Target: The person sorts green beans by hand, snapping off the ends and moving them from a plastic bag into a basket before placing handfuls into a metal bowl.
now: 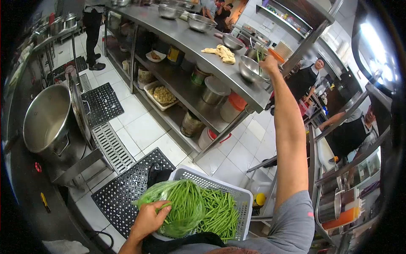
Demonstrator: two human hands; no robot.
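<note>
1. The left hand [149, 219] has thumb and fingers closed on green beans [185, 202] at a clear plastic bag [149, 192]
2. More beans lie loose beside the bag in the grey crate [247, 204]
3. The right hand [269, 64] reaches over a metal bowl [250, 70] on the table [192, 42]; I cannot tell its grip

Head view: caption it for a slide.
Left hand at bagged green beans, right hand stretched out by a metal bowl.
</note>
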